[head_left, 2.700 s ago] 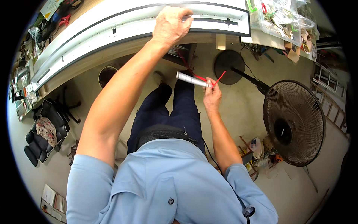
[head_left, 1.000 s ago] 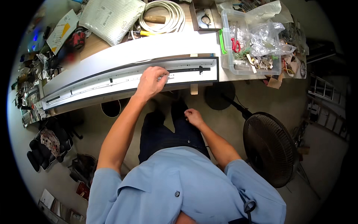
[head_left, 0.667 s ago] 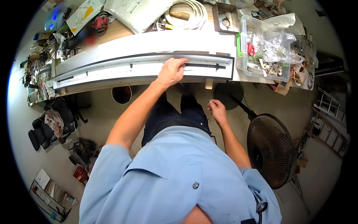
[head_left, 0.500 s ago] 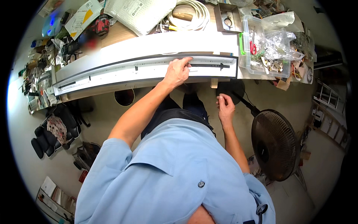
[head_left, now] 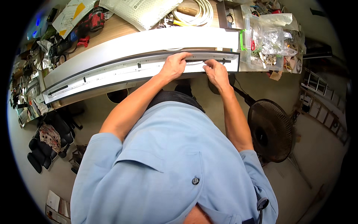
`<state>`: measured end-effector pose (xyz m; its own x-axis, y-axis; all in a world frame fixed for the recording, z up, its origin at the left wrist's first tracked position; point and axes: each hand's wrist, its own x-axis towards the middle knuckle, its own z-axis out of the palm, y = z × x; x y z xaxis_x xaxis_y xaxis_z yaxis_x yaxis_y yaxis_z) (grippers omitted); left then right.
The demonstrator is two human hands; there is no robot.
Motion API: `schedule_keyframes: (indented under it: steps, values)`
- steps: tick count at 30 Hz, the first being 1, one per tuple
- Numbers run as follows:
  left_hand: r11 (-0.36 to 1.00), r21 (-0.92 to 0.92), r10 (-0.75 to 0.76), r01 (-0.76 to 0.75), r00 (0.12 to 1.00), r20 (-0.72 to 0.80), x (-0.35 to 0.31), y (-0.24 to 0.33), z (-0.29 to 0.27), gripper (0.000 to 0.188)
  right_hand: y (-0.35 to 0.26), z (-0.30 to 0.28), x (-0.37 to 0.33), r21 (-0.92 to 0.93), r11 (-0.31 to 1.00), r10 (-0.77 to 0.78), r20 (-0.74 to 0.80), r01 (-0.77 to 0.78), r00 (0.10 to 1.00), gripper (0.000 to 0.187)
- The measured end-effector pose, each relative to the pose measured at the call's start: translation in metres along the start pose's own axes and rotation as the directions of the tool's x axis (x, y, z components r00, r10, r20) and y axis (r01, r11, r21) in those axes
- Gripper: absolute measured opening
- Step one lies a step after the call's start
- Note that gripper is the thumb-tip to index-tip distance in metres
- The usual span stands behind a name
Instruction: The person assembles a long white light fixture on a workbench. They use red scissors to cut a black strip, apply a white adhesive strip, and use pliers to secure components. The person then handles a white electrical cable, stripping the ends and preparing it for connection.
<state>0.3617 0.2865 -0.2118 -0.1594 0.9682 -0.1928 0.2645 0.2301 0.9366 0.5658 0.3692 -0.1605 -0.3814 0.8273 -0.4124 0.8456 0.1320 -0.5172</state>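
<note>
ok so the long white channel (head_left: 121, 70) runs left-right along the bench (head_left: 121, 31)'s near edge, both hands at its right half, right hand (head_left: 217, 74) closer to that end than left hand (head_left: 174, 66), can't tell if either's fingers are clamped on anything.

A wood-topped workbench (head_left: 115, 29) spans ten to two o'clock above a dull greyish floor (head_left: 276, 86). A black chair (head_left: 64, 130) bearing patterned cloth (head_left: 49, 138) stands toward nine, a pedestal fan (head_left: 270, 128) and ladders (head_left: 328, 120) toward three.
</note>
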Motion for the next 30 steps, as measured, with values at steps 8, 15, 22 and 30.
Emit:
schedule_keyframes:
  steps: [8, 15, 22, 30]
  values:
    - [0.814, 0.564, 0.147, -0.14, 0.989, 0.033, -0.029, -0.015, -0.03, 0.017, 0.002, 0.016, 0.019, -0.287, 0.936, -0.198, 0.05, 0.203, 0.979, 0.029]
    - [0.748, 0.652, 0.07, -0.124, 0.992, 0.109, -0.021, -0.01, -0.035, 0.013, -0.016, 0.018, 0.032, -0.461, 0.797, -0.326, 0.214, 0.39, 0.921, 0.022]
    - [0.764, 0.64, 0.08, -0.082, 0.996, 0.033, -0.034, -0.017, -0.04, 0.011, -0.003, 0.024, 0.036, -0.476, 0.755, -0.394, 0.221, 0.451, 0.892, 0.017]
    - [0.822, 0.567, 0.065, -0.056, 0.998, 0.004, -0.037, -0.026, -0.039, 0.016, -0.006, 0.006, 0.034, -0.41, 0.743, -0.423, 0.324, 0.529, 0.846, 0.018]
